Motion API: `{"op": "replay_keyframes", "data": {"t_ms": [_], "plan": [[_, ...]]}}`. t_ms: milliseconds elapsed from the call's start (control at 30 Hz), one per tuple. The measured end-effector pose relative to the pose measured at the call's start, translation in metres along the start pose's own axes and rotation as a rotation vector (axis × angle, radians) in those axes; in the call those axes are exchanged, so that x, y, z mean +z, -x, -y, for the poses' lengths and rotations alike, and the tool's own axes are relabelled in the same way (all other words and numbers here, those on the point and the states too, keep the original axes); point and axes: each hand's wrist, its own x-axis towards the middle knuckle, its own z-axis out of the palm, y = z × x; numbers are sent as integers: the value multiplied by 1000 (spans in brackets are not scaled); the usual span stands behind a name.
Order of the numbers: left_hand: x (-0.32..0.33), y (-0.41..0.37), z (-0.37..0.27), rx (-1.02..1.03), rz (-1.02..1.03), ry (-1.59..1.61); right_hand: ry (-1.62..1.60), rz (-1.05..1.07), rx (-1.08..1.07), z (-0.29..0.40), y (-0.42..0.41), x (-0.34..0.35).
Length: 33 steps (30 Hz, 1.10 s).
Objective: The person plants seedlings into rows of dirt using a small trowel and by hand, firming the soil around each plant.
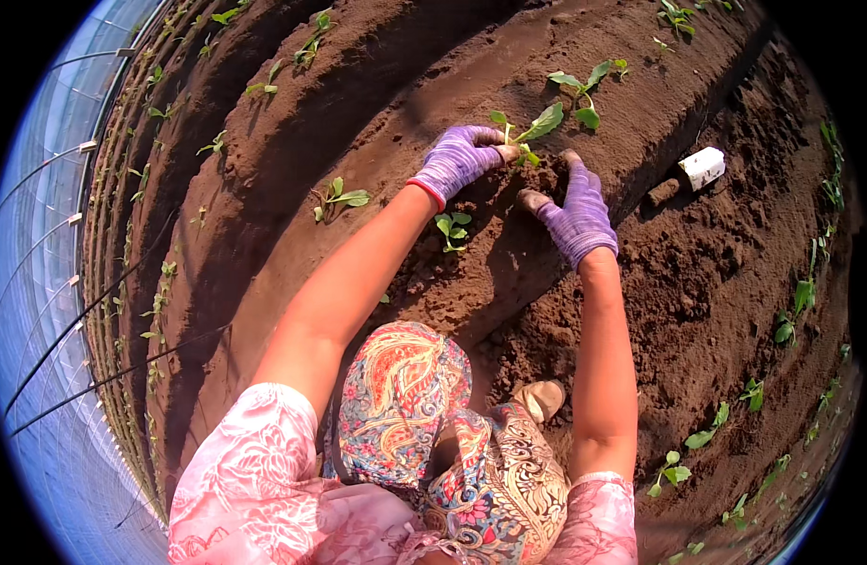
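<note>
Both hands wear purple knit gloves with soil-stained fingertips. My left hand [468,155] pinches the stem of a leafy seedling [543,124] low down, just above the soil of the raised bed [398,169]. To its right, my right hand [576,210] is spread over the soil, thumb and fingers apart and holding nothing. The seedling's roots are hidden by the glove and soil. A small seedling [451,229] grows just below my left wrist. Farther up the bed stands another seedling [583,92].
A small object with a white end [703,168] and a brown end lies in the furrow to the right. More seedlings [343,196] dot the neighbouring ridges. Netting on hoops [45,212] borders the far left. Patterned cloth covers my knees [405,395], near a shoe [540,400].
</note>
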Motion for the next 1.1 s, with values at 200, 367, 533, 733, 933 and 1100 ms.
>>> {"op": "replay_keyframes", "data": {"t_ms": [200,367,533,733,933,1100], "plan": [[2,3,-13,36,86,99,-1,-104,-210,-15,-22,30],[1,2,-13,-9,93,69,8,-213,-60,-6,-30,26],[0,3,-12,26,114,90,101,55,-49,-4,-16,19],[-1,6,-22,13,129,-17,23,26,-91,-4,-7,32],[-3,1,-10,56,175,19,206,-104,-217,-3,-11,35],[-1,-3,-8,136,206,-45,147,-225,-46,1,-27,41]]}}
